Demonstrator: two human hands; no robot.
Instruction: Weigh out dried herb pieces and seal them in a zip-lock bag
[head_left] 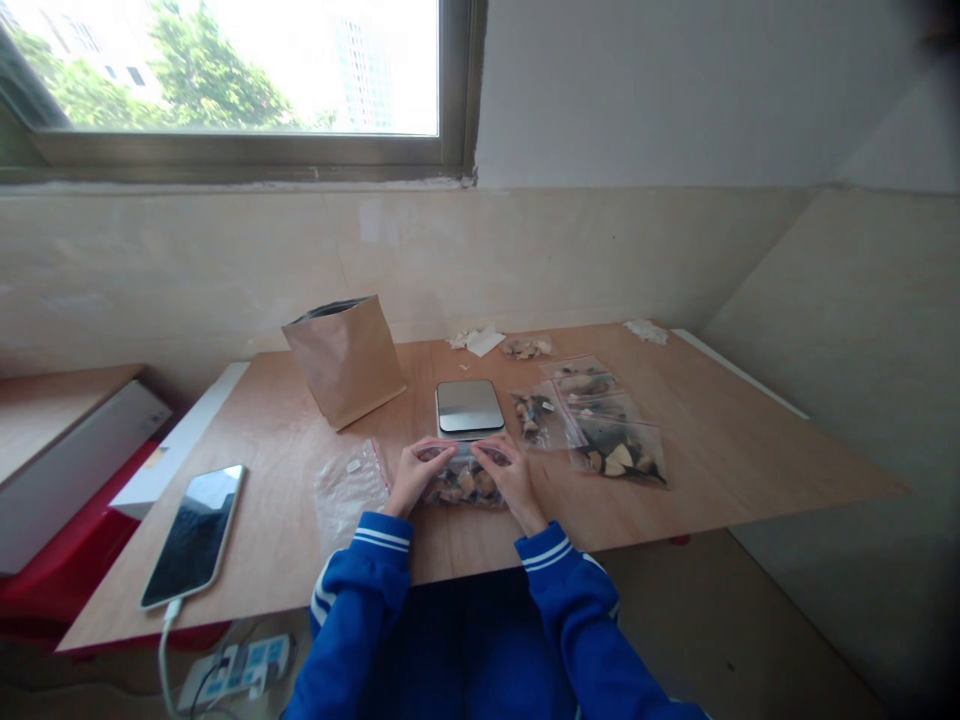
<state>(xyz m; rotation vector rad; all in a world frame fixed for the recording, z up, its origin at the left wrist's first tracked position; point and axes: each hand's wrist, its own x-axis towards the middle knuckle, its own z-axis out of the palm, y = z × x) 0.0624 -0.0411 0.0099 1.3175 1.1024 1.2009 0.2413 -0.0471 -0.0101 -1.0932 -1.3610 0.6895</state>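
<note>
Scale (471, 405): landmark, on the tabletop (750, 440)
Filled zip bag (465, 487): just on the near side of the scale, brown chunks inside
Left hand (414, 474): pinching the bag's top edge, left part
Right hand (513, 478): pinching same edge, right part
Paper bag (349, 365): left of scale, upright, mouth open
Sorted bags (619, 450): right of scale, overlapping
Phone (196, 535): well left of scale, cable attached

My left hand (420, 472) and right hand (511, 478), both bare; sleeves (341, 630) bright blue, wrist-length, loosely creased; cuffs (382, 537) ringed with paired thin white stripes; white bands (322, 597) down the outer forearms; darker blue cloth (465, 645) across my lap.
</note>
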